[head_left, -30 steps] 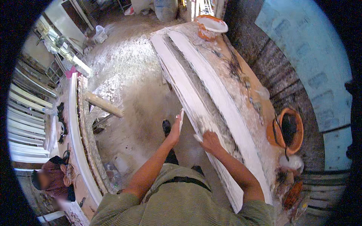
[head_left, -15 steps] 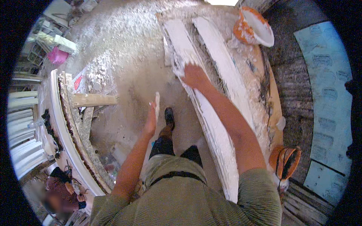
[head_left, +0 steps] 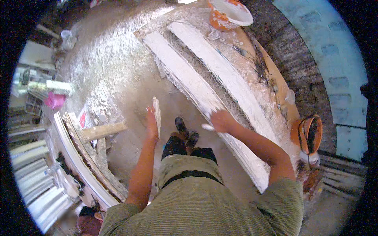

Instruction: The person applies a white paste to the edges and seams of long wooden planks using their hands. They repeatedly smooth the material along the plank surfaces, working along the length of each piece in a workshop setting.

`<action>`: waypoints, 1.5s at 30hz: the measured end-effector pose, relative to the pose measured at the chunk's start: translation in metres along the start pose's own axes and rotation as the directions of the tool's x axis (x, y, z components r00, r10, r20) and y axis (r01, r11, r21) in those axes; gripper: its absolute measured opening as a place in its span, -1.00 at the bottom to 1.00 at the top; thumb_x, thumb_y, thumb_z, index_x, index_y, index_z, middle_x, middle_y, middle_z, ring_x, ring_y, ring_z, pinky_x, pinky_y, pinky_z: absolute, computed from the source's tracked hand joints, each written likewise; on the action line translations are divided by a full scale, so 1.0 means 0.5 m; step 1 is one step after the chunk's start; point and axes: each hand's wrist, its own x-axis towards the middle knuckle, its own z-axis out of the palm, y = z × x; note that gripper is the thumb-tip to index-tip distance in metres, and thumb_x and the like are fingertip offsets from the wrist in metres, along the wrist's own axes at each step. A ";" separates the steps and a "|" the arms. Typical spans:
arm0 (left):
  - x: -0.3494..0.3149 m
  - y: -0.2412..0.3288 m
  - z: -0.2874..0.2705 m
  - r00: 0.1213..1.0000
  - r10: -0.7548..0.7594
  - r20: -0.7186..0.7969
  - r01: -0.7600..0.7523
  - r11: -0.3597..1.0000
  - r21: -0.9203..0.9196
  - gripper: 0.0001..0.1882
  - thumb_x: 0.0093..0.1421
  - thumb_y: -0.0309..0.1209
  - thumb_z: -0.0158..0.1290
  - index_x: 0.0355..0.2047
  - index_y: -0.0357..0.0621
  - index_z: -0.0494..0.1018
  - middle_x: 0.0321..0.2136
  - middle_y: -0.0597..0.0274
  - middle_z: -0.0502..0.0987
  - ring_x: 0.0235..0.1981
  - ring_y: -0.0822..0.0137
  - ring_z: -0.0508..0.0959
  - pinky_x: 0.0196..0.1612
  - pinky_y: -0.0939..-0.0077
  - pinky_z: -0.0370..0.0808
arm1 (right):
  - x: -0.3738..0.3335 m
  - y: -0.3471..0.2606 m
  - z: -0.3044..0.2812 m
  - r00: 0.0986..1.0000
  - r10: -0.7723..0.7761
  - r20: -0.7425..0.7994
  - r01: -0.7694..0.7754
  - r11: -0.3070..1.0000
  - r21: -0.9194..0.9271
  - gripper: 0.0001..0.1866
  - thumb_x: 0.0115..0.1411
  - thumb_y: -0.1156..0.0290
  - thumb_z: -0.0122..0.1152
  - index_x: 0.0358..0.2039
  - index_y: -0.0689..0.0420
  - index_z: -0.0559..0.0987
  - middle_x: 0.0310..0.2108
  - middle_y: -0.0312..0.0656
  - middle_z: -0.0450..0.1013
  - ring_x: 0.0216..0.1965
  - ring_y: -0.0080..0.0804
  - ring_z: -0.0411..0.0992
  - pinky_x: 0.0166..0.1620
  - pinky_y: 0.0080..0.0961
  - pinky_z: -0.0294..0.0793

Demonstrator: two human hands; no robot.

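Observation:
My left hand point(head_left: 151, 124) is raised over the floor, closed on a thin, flat, white-coated piece point(head_left: 157, 114) seen nearly edge-on. On the near long white plaster strip point(head_left: 189, 74), my right hand point(head_left: 223, 121) rests with its fingers curled. A small white end point(head_left: 207, 127) sticks out beside that hand past the strip's edge; what it belongs to is hidden by the hand. A second white strip point(head_left: 220, 63) lies alongside, with a rough, fibrous gap between the two. Both lie on a plaster-smeared workbench point(head_left: 252, 47).
At the bench's far end stands an orange, plaster-caked bowl point(head_left: 225, 16); an orange bucket point(head_left: 307, 135) is at the right. To my left are a long curved moulding point(head_left: 73, 157), a wooden beam point(head_left: 103, 131) and a pink container point(head_left: 55, 100). Another person point(head_left: 88, 224) is partly visible lower left.
My right hand has come back along the near strip, closer to my body, and its elbow is more bent. The view has turned, so the bench slants more. My left hand still holds its piece.

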 end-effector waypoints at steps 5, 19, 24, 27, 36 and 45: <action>0.037 -0.044 0.011 0.984 0.063 0.165 -0.054 0.997 -0.061 -0.19 0.39 0.21 -0.51 0.41 -0.13 -0.02 0.38 0.18 0.07 0.37 0.20 0.08 0.38 0.33 -0.06 | -0.303 -0.032 0.149 0.953 0.064 0.295 -0.067 0.998 -0.001 -0.63 -0.04 0.13 0.19 -0.31 0.14 0.54 -0.34 -0.03 0.51 -0.36 -0.02 0.51 -0.34 -0.06 0.43; 0.148 0.218 0.059 0.974 0.061 0.220 -0.039 0.994 -0.101 -0.14 0.34 0.29 -0.51 0.43 -0.04 -0.09 0.38 0.20 0.07 0.35 0.17 0.10 0.37 0.22 0.00 | 0.091 -0.044 -0.013 0.923 0.329 -0.199 -0.309 0.943 0.123 -0.39 0.20 -0.10 0.05 -0.27 0.32 0.60 -0.34 0.09 0.53 -0.26 0.01 0.53 -0.18 -0.06 0.45; 0.305 0.311 -0.010 0.979 0.144 0.146 -0.115 0.975 -0.190 -0.35 0.45 0.10 -0.54 0.38 0.11 0.14 0.24 0.19 0.30 0.18 0.20 0.33 0.32 0.31 0.14 | 0.420 -0.002 -0.164 0.903 0.181 -0.391 -0.154 0.983 0.100 -0.32 0.19 -0.19 0.04 -0.39 0.33 0.60 -0.38 0.06 0.53 -0.33 -0.05 0.54 -0.24 -0.13 0.48; 0.402 0.363 -0.090 0.986 0.110 0.124 -0.104 0.993 -0.059 -0.37 0.45 0.08 -0.56 0.39 0.13 0.11 0.25 0.19 0.29 0.22 0.21 0.30 0.33 0.25 0.13 | 0.604 0.017 -0.250 0.906 0.182 -0.381 -0.161 0.983 0.087 -0.33 0.19 -0.20 0.03 -0.37 0.31 0.60 -0.37 0.06 0.53 -0.34 -0.04 0.54 -0.25 -0.14 0.48; 0.617 0.565 -0.216 0.977 0.016 0.211 -0.023 0.999 0.028 -0.23 0.39 0.23 -0.53 0.43 0.03 -0.06 0.39 0.18 0.05 0.37 0.15 0.10 0.39 0.26 0.01 | 0.911 0.041 -0.451 0.888 0.331 -0.320 -0.241 0.926 0.290 -0.44 0.17 -0.05 0.15 -0.24 0.31 0.54 -0.22 0.10 0.50 -0.21 -0.02 0.49 -0.14 -0.10 0.44; 0.737 0.648 -0.017 0.857 0.215 0.469 -0.362 0.898 0.250 -0.30 0.36 0.04 -0.15 0.37 -0.08 0.10 0.33 0.00 0.17 0.35 0.10 0.16 0.35 0.30 0.07 | 0.669 0.133 -0.319 0.038 0.986 -0.165 -0.073 0.167 0.983 -0.47 0.28 0.13 0.11 0.06 0.32 0.41 0.10 0.10 0.35 0.05 -0.03 0.39 0.11 -0.16 0.36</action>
